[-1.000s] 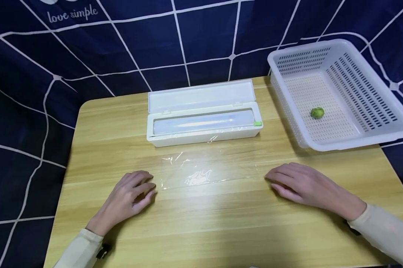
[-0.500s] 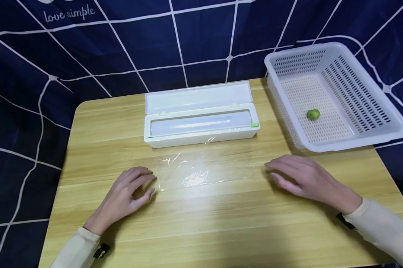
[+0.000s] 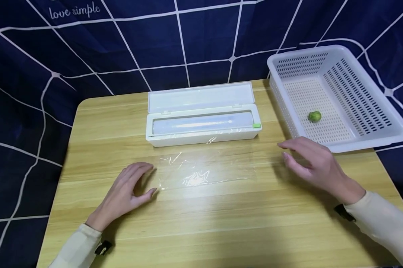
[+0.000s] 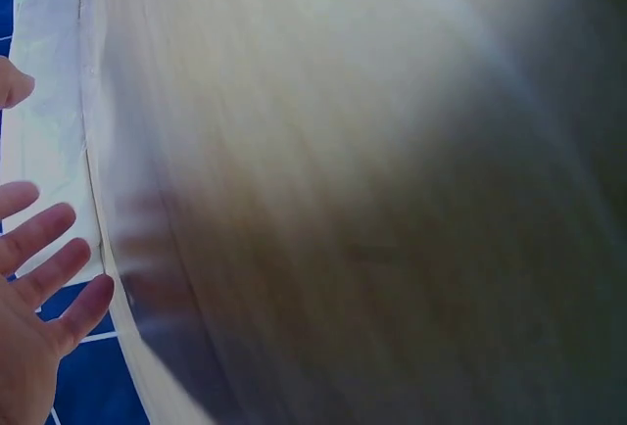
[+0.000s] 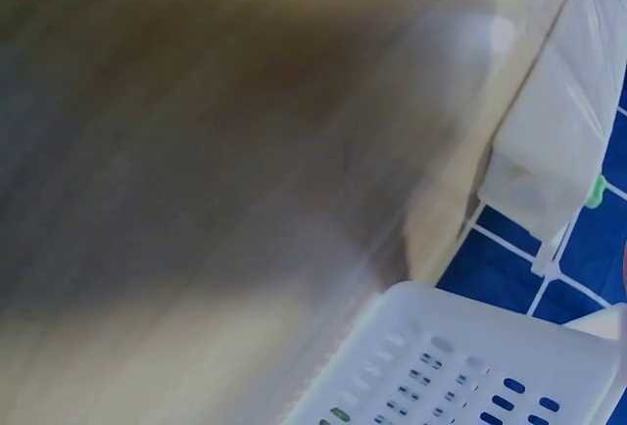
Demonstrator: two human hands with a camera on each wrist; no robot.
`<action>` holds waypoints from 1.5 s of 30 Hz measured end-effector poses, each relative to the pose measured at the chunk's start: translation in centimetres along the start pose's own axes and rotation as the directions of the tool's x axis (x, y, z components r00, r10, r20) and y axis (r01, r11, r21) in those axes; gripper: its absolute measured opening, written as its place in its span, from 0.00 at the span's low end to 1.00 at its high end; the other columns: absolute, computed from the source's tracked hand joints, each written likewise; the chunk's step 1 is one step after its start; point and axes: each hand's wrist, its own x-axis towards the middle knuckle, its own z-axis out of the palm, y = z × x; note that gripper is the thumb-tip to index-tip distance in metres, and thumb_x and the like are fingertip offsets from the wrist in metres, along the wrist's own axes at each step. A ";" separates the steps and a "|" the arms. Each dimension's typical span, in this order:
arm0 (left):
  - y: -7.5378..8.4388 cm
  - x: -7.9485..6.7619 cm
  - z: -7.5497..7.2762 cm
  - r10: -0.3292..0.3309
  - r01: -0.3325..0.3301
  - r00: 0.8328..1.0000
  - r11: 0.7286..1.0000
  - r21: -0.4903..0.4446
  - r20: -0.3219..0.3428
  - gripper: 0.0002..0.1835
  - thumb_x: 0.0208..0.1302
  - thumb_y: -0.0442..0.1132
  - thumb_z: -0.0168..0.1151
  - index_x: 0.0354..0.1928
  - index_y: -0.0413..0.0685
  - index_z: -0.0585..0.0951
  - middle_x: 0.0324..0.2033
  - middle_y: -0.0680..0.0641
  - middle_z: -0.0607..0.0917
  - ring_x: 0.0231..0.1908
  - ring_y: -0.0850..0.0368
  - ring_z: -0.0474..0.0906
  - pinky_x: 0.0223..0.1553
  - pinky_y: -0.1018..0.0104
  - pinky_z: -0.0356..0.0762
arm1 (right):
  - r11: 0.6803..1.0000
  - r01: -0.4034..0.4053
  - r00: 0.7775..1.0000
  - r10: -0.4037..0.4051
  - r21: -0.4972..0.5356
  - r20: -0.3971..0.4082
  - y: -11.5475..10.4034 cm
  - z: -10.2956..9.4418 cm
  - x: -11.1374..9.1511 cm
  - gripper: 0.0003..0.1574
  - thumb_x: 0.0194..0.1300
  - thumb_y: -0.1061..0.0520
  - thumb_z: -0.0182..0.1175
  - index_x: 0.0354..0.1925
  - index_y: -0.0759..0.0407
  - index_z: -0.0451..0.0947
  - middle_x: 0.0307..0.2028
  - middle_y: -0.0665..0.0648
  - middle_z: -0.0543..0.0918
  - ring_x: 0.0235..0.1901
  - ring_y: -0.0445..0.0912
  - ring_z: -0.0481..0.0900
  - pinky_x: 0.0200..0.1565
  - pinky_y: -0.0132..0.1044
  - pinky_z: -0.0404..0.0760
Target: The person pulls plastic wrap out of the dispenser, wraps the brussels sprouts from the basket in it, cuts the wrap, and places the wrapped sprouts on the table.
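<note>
Plastic film [image 3: 201,175] is trailing from a box [image 3: 201,111] near the tabletop's [image 3: 194,227] back edge, left hand [image 3: 125,193] and right hand [image 3: 317,165] flanking it, thumbs and fingers apart.

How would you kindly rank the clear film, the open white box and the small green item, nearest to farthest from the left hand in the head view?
1. Clear film: just right of the left hand.
2. White box: beyond the film, toward the back.
3. Small green item: far right, inside the basket.
</note>
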 end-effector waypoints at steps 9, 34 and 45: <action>0.1 1.1 0.2 -0.104 0.104 0.995 0.994 -0.019 -0.008 0.58 0.59 0.62 0.80 0.80 0.34 0.65 0.71 0.34 0.75 0.71 0.36 0.71 0.72 0.41 0.67 | 0.989 -0.149 0.984 0.146 -0.021 -0.099 0.3 -1.1 1.2 0.32 0.80 0.45 0.59 0.41 0.75 0.87 0.35 0.69 0.89 0.39 0.40 0.84 0.55 0.21 0.77; -0.4 2.6 1.4 -0.160 0.160 0.987 0.987 0.019 -0.004 0.80 0.42 0.72 0.85 0.86 0.35 0.50 0.81 0.31 0.60 0.79 0.28 0.55 0.72 0.22 0.54 | 0.658 -0.751 0.656 0.753 0.056 -0.047 3.5 -5.5 1.3 0.16 0.77 0.62 0.65 0.59 0.67 0.87 0.47 0.39 0.90 0.42 0.35 0.83 0.44 0.22 0.74; -0.5 2.8 1.5 -0.153 0.152 0.988 0.988 0.015 0.013 0.83 0.38 0.66 0.89 0.87 0.39 0.47 0.83 0.34 0.59 0.79 0.30 0.56 0.74 0.24 0.54 | 0.584 -0.812 0.584 0.812 0.021 -0.011 6.3 -7.0 1.6 0.16 0.76 0.59 0.67 0.59 0.56 0.88 0.45 0.34 0.88 0.43 0.30 0.83 0.44 0.17 0.74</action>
